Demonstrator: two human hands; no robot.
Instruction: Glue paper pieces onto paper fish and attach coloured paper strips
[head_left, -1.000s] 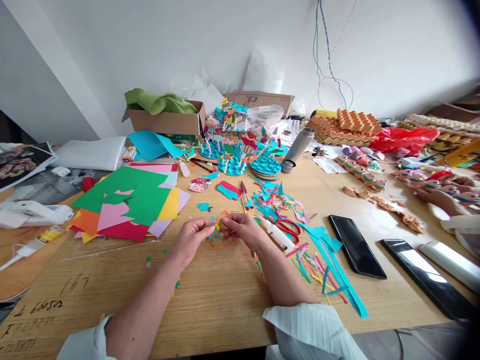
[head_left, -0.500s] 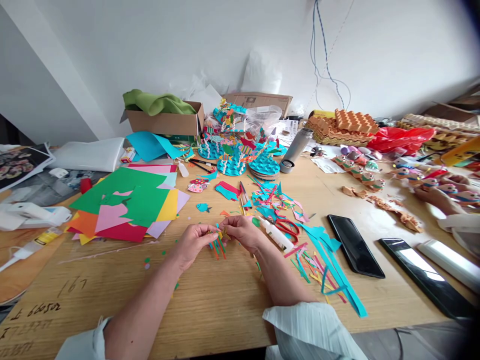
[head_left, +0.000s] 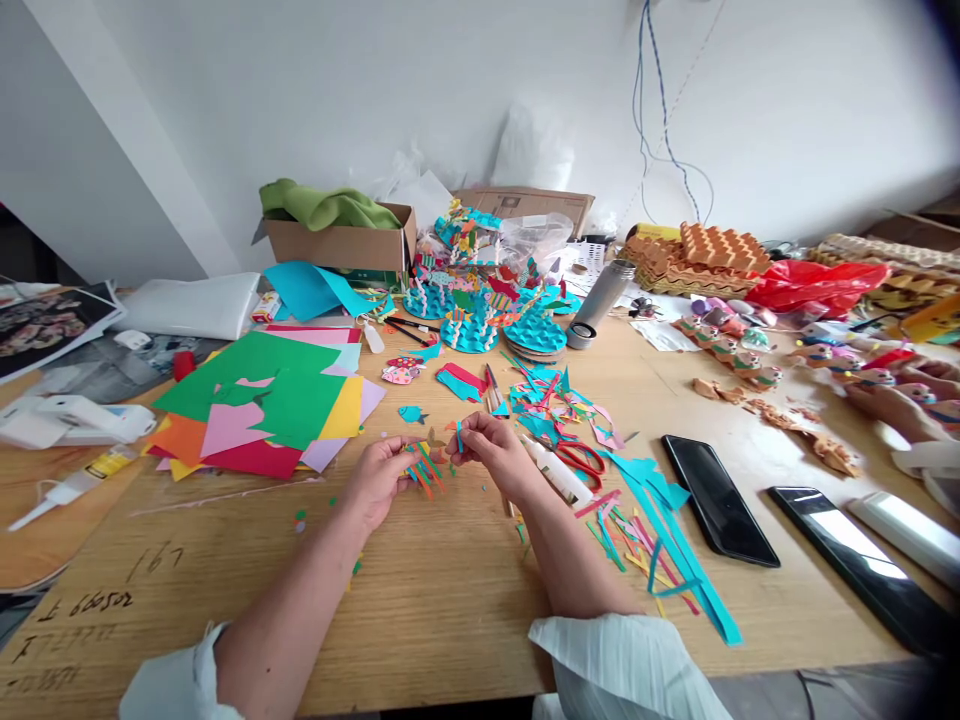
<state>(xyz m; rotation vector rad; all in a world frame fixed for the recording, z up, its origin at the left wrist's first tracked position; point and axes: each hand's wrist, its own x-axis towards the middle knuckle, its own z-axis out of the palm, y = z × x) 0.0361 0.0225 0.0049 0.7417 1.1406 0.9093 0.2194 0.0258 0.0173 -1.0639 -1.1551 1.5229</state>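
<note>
Near the middle of the wooden table, my left hand (head_left: 381, 482) pinches a small bunch of coloured paper strips (head_left: 426, 468) in orange, green, yellow and blue. My right hand (head_left: 491, 450) is just to its right, its fingertips closed on a small blue paper strip (head_left: 459, 436). A gap separates the two hands. Beyond them lie a blue paper fish (head_left: 412, 413) and a pink spotted paper piece (head_left: 402, 370). Beside my right wrist are a white glue bottle (head_left: 559, 474) and red-handled scissors (head_left: 582, 458).
Stacked coloured paper (head_left: 292, 385) lies left, paper scraps (head_left: 555, 400) and long blue strips (head_left: 675, 540) right. Two phones (head_left: 720, 498) lie further right. A metal flask (head_left: 602, 300) and blue wavy bases (head_left: 534, 333) stand behind. Another person's hand (head_left: 889, 410) is at far right.
My hands have moved apart. A blue strip now shows in my right fingertips, away from the bunch in my left hand. The whole view has shifted slightly.
</note>
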